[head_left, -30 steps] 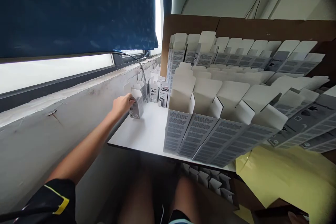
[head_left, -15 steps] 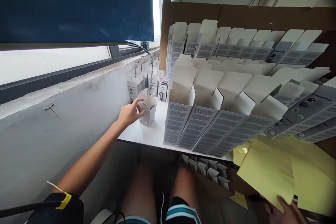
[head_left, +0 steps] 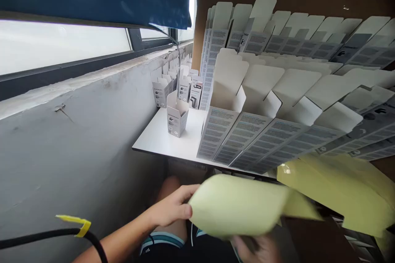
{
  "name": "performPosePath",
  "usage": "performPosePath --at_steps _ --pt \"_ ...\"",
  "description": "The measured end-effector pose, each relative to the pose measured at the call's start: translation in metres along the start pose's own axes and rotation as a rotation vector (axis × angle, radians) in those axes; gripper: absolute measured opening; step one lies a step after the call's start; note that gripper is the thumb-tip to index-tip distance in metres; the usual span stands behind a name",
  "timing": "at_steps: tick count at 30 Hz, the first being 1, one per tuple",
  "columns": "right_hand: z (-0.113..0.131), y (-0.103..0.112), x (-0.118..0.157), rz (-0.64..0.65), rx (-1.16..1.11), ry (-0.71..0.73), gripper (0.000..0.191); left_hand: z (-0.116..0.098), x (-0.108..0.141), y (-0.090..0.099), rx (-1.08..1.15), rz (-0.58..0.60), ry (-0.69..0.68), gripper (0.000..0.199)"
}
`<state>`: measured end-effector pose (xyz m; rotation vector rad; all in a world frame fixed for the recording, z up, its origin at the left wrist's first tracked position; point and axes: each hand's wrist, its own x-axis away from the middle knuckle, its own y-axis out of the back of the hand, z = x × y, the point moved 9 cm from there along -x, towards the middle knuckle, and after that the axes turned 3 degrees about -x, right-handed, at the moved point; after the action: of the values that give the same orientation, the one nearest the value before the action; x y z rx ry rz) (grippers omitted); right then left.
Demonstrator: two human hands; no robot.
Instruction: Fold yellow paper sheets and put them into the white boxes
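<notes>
A pale yellow sheet [head_left: 237, 205] bends above my lap, its right part smeared by motion. My left hand [head_left: 175, 207] grips its left edge, with the thumb in front and the fingers at the edge. My right hand [head_left: 257, 248], blurred, is at the lower edge and holds the sheet from below; its fingertips are partly hidden. Beyond, a small open-topped printed carton [head_left: 177, 118] stands upright by itself on the white table [head_left: 160, 137], its lid flap raised and something thin showing inside. Neither hand touches it.
Rows of tall open cartons [head_left: 222, 131] fill the table's right side. More small cartons [head_left: 162, 90] stand at the back beside the grey wall [head_left: 92, 144]. Other yellow sheets [head_left: 333, 189] lie at the right. A black cable [head_left: 46, 236] with a yellow tie runs by my left arm.
My left hand has left the small carton and come down to the sheet's edge. My right hand has brought the yellow sheet leftward from the pile to above my lap. The view has shifted.
</notes>
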<state>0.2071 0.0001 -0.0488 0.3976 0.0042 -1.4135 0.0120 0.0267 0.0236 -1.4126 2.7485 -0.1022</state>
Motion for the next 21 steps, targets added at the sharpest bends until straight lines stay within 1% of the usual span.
performPosePath --at_steps 2,3,4,6,7,9,10,11,13,15,17,19,21 --pt "-0.001 -0.032 -0.003 0.024 0.015 -0.119 0.024 0.007 0.011 0.019 0.096 -0.136 0.097 0.067" --pt "0.000 -0.047 -0.006 0.058 -0.012 -0.175 0.025 0.010 0.018 0.030 0.120 -0.189 0.141 0.059" --pt "0.001 -0.062 -0.008 0.121 -0.076 -0.215 0.029 0.013 0.026 0.041 0.129 -0.219 0.174 0.053" --pt "0.007 -0.088 -0.013 0.283 -0.299 -0.241 0.041 0.016 0.041 0.057 0.128 -0.223 0.205 0.047" --pt "0.011 -0.096 -0.014 0.351 -0.434 -0.237 0.048 0.018 0.049 0.064 0.119 -0.216 0.217 0.045" --pt "0.015 -0.106 -0.016 0.432 -0.667 -0.243 0.060 0.020 0.063 0.075 0.086 -0.210 0.255 0.041" --pt "0.012 -0.109 -0.016 0.434 -0.737 -0.274 0.065 0.021 0.069 0.078 0.067 -0.206 0.278 0.040" --pt "0.006 -0.113 -0.016 0.413 -0.771 -0.323 0.068 0.022 0.074 0.080 0.045 -0.196 0.303 0.039" --pt "-0.009 -0.121 -0.014 0.339 -0.773 -0.435 0.068 0.023 0.081 0.081 0.008 -0.171 0.333 0.036" --pt "-0.021 -0.125 -0.012 0.223 -0.746 -0.493 0.065 0.023 0.086 0.084 -0.018 -0.179 0.318 0.033" --pt "-0.030 -0.126 -0.011 0.109 -0.718 -0.483 0.064 0.023 0.091 0.090 -0.027 -0.238 0.271 0.033" --pt "-0.036 -0.122 -0.010 -0.004 -0.689 -0.437 0.063 0.027 0.097 0.096 -0.010 -0.319 0.228 0.036" --pt "-0.042 -0.115 -0.006 -0.101 -0.654 -0.381 0.062 0.032 0.102 0.102 0.038 -0.440 0.177 0.040"
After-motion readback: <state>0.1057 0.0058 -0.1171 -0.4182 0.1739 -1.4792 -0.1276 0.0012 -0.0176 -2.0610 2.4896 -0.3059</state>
